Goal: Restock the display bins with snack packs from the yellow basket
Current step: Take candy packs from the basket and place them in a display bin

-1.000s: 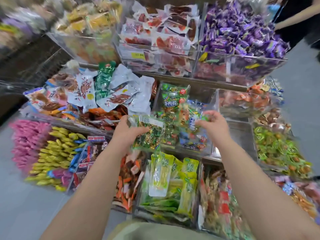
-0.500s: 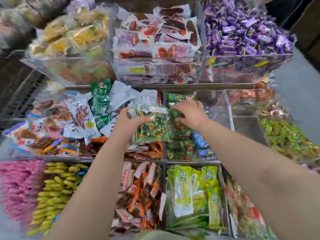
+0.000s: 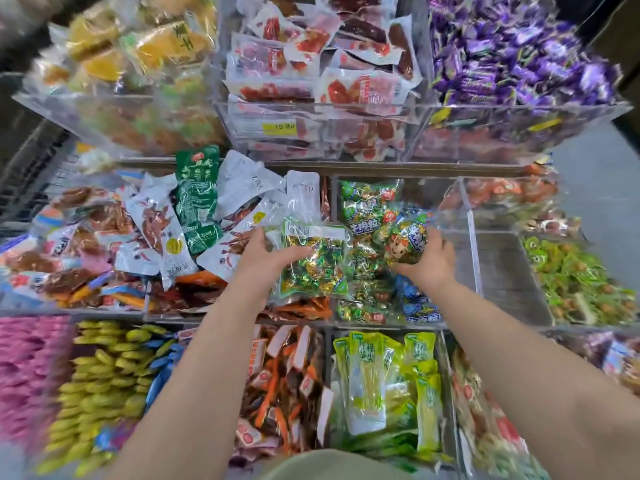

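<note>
Clear bin (image 3: 469, 237), one, middle tier: part-filled with green packs.
Left hand (image 3: 263, 252), one: fingers curled round one candy bag (image 3: 313, 265), held at the bin's left edge.
Right hand (image 3: 431, 261), one: fingers cupped round one green snack pack (image 3: 407, 242), held over the bin's contents.

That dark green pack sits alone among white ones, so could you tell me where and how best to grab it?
Probably pinch the dark green pack by its flat top seal, coming from above: it lies on top of the white packs, its far end uncovered.
</note>
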Available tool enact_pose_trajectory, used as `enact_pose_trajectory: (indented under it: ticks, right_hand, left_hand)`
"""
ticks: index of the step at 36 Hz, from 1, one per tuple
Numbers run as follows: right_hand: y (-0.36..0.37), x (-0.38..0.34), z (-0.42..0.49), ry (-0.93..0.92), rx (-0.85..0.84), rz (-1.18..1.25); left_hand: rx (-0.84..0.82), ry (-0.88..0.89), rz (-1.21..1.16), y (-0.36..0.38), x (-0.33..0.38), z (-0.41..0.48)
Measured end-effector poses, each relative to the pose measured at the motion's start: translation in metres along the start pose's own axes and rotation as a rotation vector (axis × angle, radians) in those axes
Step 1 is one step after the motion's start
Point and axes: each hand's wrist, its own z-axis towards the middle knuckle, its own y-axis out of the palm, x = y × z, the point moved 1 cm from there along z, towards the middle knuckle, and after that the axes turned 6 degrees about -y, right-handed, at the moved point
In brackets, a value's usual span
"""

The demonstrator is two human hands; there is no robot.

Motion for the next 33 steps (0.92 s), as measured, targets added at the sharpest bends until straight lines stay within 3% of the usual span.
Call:
enact_pose_trajectory:
  ticks: [6, 10, 16, 19, 25, 33]
  right_hand:
    - [-0.009, -0.003, 0.016, -0.052, -0.074, 0.03]
    - [-0.004, -0.006, 0.01, -0.305, -0.133, -0.012]
    - [-0.003, -0.042, 0.011, -0.551, 0.109, 0.058]
    - [0.0, -0.058, 0.018, -0.614, 0.089, -0.041]
    - [0.01, -0.054, 0.025, -0.576, -0.144, -0.398]
    - [0.02, -0.065, 0.026, -0.54, -0.045, -0.667]
  left_hand:
    - [0.003, 0.003, -0.029, 0.002, 0.001, 0.0]
    - [0.006, -0.004, -0.055, 0.004, 0.002, 0.001]
    - [0.035, 0.021, -0.139, 0.007, 0.003, 0.002]
    - [0.092, 0.018, -0.169, 0.007, 0.001, 0.004]
    - [0.095, 0.033, -0.183, 0.008, 0.001, 0.006]
    - [0.059, -0.008, -0.181, 0.006, 0.001, 0.009]
